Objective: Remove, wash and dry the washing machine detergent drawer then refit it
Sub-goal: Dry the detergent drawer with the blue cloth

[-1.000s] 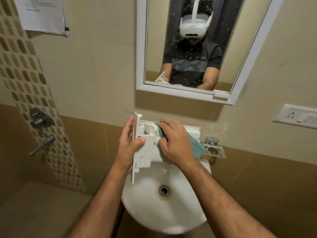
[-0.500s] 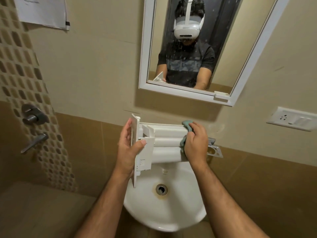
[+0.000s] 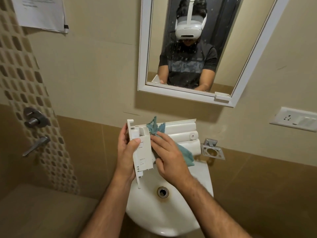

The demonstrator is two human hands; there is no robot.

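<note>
white drawer [image 3: 181, 134] between left fingers [image 3: 135, 142]

Both forearms were bare; in the mirror [image 3: 240, 69] the person wore a dark short-sleeved shirt [image 3: 187, 66] and a white headset [image 3: 188, 30]

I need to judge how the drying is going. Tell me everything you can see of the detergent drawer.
The detergent drawer is white, plastic by its look, with a flat front panel and rounded lengthwise chambers. It is held above the white sink, front panel to the left. The left hand grips the panel end, thumb on the drawer's face. The right hand presses a teal cloth against it. Wetness cannot be judged.
</note>
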